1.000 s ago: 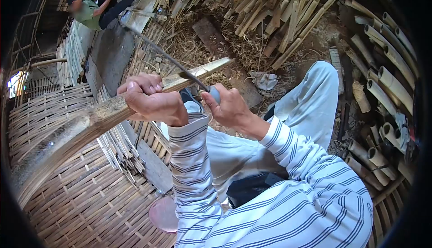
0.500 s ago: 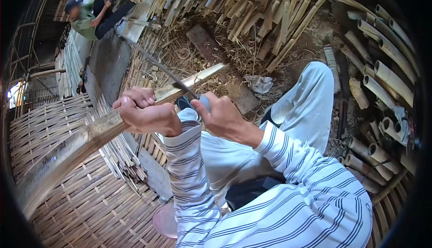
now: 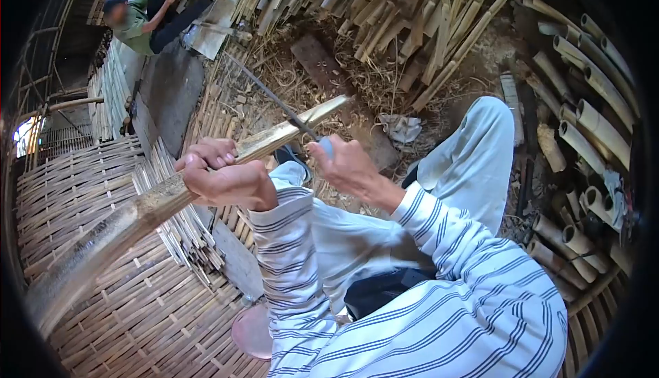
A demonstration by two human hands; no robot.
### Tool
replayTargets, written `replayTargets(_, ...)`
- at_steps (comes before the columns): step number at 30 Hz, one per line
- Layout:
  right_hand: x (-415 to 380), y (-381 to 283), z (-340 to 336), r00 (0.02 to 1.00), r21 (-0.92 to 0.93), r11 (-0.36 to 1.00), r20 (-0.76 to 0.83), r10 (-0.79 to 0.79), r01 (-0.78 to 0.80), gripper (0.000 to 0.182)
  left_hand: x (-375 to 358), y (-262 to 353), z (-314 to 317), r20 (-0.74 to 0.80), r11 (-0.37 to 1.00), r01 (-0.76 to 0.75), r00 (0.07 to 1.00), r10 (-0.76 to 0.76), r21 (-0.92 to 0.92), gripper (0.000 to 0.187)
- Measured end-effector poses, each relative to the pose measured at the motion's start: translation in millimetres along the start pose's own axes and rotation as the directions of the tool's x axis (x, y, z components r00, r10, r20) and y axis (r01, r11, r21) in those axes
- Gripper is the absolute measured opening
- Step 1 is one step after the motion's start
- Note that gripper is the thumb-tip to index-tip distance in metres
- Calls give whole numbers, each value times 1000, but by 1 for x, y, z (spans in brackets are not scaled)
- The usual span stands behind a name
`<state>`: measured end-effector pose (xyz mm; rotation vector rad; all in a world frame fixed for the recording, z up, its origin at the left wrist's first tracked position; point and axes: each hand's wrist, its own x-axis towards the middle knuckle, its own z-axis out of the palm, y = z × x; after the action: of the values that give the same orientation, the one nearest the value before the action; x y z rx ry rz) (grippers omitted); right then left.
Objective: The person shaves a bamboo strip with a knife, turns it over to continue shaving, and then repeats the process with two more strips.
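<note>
A long split bamboo pole (image 3: pixel 117 230) slants from the lower left up to a pale, pared end near the middle of the view. My left hand (image 3: pixel 230 175) is closed around it, just beyond a node. In my right hand (image 3: pixel 353 169) is a long, thin-bladed knife (image 3: pixel 264 91), gripped by its grey-blue handle. The dark blade crosses the pole close to the pared end, its tip pointing to the upper left. My fingers hide part of the handle.
Split bamboo strips (image 3: pixel 412 14) are heaped at the back, with shavings (image 3: pixel 281 69) on the ground. Cut bamboo tubes (image 3: pixel 597 121) lie at the right. A woven bamboo mat (image 3: pixel 123 296) spreads at the left, below thin slats (image 3: pixel 185 230). Another person (image 3: pixel 137 31) sits at the far left.
My right hand and the knife have moved slightly to the right, toward the pole's pared end. My left hand keeps its hold on the pole; the view has shifted a little.
</note>
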<state>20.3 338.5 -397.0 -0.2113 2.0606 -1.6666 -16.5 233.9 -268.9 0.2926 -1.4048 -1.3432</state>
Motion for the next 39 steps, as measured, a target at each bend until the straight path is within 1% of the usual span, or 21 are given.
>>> replayTargets(1,-1,-3,2,995,-9,997,-57,-79,78,52,0,-1,-1,-8,1000,4,1000,-4,26,26)
replayTargets(2,-8,-5,4,993,-33,995,-60,-98,97,53,-1,-2,-5,-11,998,10,1000,-9,64,26)
replayTargets(3,-13,-15,0,990,-64,990,-67,-127,123,53,-2,-2,-3,-8,1000,20,1000,-20,7,25)
replayTargets(4,-16,-20,-2,985,-97,984,-65,-157,151,53,-5,-2,-1,-12,1000,12,1000,-12,26,25)
replayTargets(6,-14,-1,10,994,-75,994,-69,-80,75,53,-8,3,0,7,998,-7,1000,7,65,25)
replayTargets(7,-10,-4,8,993,-84,993,-80,-85,78,52,-5,-1,-4,-9,1000,27,1000,-27,5,24)
replayTargets(10,-12,-18,-1,992,-56,992,-49,-115,112,49,4,-3,-11,10,998,35,999,-35,50,24)
replayTargets(11,-14,-27,-5,989,-53,990,-66,-132,129,48,1,-3,-13,47,999,32,998,-32,-6,23)
replayTargets(14,-18,-35,-8,985,-11,989,-92,-146,146,48,-10,0,-2,32,995,60,998,-57,-86,23)
replayTargets(16,-19,-37,-10,988,37,990,-79,-133,136,50,-11,1,7,52,996,50,998,-46,-73,21)
replayTargets(20,-15,-30,-15,974,-34,985,-147,-174,171,51,-12,3,21,134,998,51,990,-44,-46,20)
replayTargets(23,-7,1,-22,991,-44,999,-129,-23,17,52,-14,3,19,135,996,66,989,-59,-52,21)
replayTargets(26,1,16,-11,991,31,996,-110,-79,83,47,-9,0,18,83,994,68,995,-61,-85,22)
replayTargets(27,1,15,-4,986,-30,994,-128,-106,103,47,-5,-2,12,81,995,71,995,-65,-64,22)
replayTargets(29,-11,-13,-16,977,-44,981,-90,-191,188,48,-2,-1,10,85,993,113,990,-110,-42,23)
replayTargets(30,-19,-23,-18,972,-47,973,-56,-227,225,48,-5,-3,7,103,996,86,991,-82,-34,23)
replayTargets(31,-17,-22,-21,991,-99,987,-4,-131,130,53,-6,-4,6,126,998,53,991,-49,-28,22)
replayTargets(34,-2,10,-14,994,-66,997,-96,-57,51,49,1,-3,3,151,1000,4,989,0,-29,21)
replayTargets(35,-1,8,-13,1000,62,998,-25,-15,16,49,4,-6,7,126,1000,2,992,1,-25,21)
replayTargets(38,-16,-15,-17,976,-53,979,-81,-201,197,51,-3,-4,11,119,999,42,992,-43,12,22)
replayTargets(39,-18,-16,-17,981,-26,983,-72,-182,181,50,-4,-4,11,130,999,46,990,-46,2,22)
